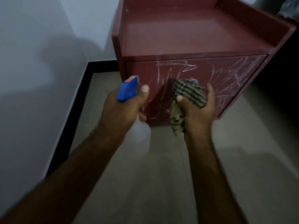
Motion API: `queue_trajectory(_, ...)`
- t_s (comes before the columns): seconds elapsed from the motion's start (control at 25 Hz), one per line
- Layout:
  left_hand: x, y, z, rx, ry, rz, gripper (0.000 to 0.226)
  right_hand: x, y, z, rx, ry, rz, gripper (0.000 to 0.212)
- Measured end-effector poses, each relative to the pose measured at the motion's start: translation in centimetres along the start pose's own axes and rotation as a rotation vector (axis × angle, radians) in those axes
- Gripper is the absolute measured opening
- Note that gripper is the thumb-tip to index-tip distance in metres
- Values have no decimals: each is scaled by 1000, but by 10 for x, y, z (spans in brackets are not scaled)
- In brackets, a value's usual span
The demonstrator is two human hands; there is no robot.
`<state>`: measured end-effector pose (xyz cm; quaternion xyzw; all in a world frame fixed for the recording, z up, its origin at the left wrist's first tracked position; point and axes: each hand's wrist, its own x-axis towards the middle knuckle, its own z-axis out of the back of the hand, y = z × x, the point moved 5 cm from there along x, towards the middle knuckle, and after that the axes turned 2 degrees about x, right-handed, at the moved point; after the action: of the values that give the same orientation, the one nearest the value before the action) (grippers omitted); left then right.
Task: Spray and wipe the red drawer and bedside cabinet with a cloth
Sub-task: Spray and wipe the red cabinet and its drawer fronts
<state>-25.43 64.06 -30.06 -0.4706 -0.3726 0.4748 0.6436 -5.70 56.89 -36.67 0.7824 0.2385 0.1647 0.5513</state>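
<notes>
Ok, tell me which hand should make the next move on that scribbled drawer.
Left, probably. The left hand grips the spray bottle, nozzle aimed at the drawer, whose front bears white scribbles. The right hand holds the bunched cloth, for wiping afterwards.

Grey tiled floor [161,183] fills lower frame; red bedside cabinet [194,38] stands on it upper right, near the black skirting [71,117] at left.
</notes>
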Motion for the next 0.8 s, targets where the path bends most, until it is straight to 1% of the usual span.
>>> queue_trajectory(0.08, 0, 2, 7, -4, -30, -26, 15, -3, 12, -26, -114, 59, 137, 88)
queue_trajectory(0.2, 1, -1, 16, -28, -45, -43, 13, -9, 28, -78, -237, 161, 406, 77)
queue_trajectory(0.32, 3, -2, 26, -66, -70, -41, 10, -23, 35, -115, -447, 133, 673, 67)
queue_trajectory(0.36, 3, -2, 30, -63, -78, -40, 12, -26, 33, -120, -506, 110, 720, 66)
queue_trajectory(0.44, 2, -2, 34, -41, -94, -37, 15, -28, 28, -123, -563, 95, 747, 66)
queue_trajectory(0.52, 0, -1, 36, -20, -93, -32, 17, -24, 28, -115, -551, 55, 721, 67)
queue_trajectory(0.68, -4, -3, 36, 5, -88, -9, 17, -8, 32, -88, -450, -164, 587, 63)
queue_trajectory(0.72, -5, -3, 36, 6, -87, -4, 17, -9, 33, -89, -443, -174, 597, 62)
queue_trajectory(0.8, -5, -5, 35, -2, -83, -4, 19, -16, 34, -100, -454, -113, 637, 61)
